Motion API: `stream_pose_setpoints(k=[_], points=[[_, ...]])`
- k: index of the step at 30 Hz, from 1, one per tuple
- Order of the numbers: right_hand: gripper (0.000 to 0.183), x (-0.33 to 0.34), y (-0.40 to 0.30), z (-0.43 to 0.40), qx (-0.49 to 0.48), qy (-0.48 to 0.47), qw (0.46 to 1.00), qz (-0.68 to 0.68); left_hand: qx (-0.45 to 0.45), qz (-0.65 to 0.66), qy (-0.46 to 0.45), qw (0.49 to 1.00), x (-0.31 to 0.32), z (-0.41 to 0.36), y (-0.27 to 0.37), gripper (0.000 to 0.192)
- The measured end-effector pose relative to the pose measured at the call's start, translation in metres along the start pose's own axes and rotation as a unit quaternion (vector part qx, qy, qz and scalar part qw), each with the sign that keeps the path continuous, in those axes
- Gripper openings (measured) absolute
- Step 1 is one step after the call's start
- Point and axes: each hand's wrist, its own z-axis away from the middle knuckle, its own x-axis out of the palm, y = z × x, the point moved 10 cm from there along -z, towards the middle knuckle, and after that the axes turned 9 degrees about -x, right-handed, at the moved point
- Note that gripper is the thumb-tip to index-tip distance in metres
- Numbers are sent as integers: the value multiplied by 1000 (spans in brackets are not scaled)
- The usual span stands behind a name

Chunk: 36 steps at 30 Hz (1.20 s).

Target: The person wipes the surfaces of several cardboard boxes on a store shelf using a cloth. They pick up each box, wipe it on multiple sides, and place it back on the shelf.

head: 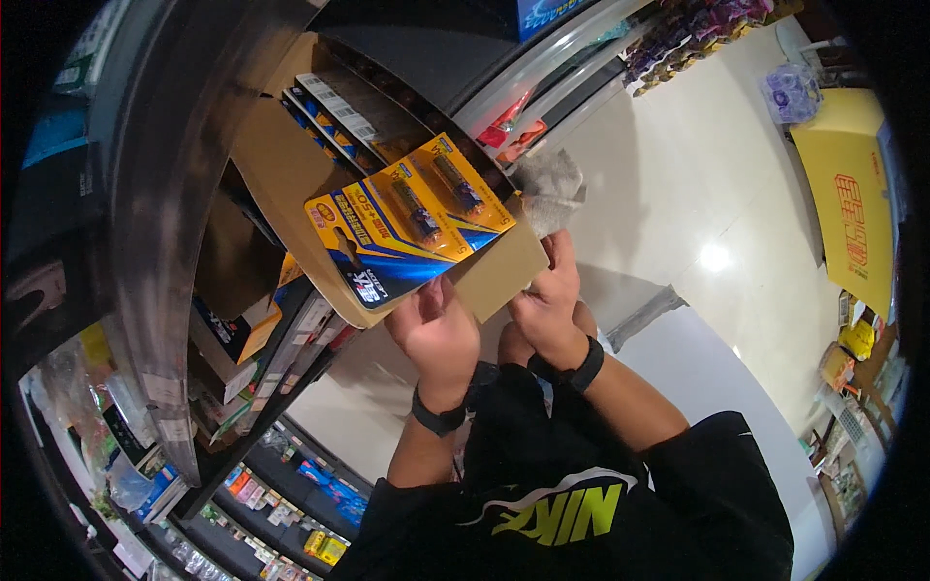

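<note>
A cardboard box (501, 272) with its top open stands tilted on the shelf's edge. Across its near end lies a blister card of two batteries (410, 218), yellow and blue. More battery cards (327, 120) stand on edge deeper in the box. My left hand (439, 338) is at the box's near edge by the card's lower end, its fingertips partly hidden under card and box; its grip cannot be made out. My right hand (548, 301) is closed around a greyish-white cloth (548, 192), which sticks up beside the box's right corner.
A dark shelf upright (156, 218) rises on the left, with another battery carton (236, 327) beside it. Lower shelves (290, 483) hold small packaged goods. Clear rails (552, 58) run along the upper right. A yellow carton (846, 210) stands at the far right on the pale floor.
</note>
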Motion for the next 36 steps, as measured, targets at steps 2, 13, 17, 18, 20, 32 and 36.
stream_pose_setpoints(k=[2,13,17,18,20,32,36], points=[[49,-2,-16,-4,-80,-10,997,18,-9,25,-33,999,11,1,9,37],[75,-12,60,-85,114,-1,982,-148,92,20,23,995,-18,-69,24,59],[48,-11,55,-108,110,84,953,-271,80,50,88,992,-49,-105,10,66],[43,-14,56,-114,113,94,951,-271,65,54,113,990,-55,-109,3,69],[33,-19,57,-125,88,95,959,-251,43,82,119,989,-60,-112,-6,72],[29,-11,51,-99,124,121,942,-286,32,58,44,997,-45,-88,0,62],[29,-18,57,-111,109,119,956,-243,9,31,53,998,-48,-63,-4,64]])
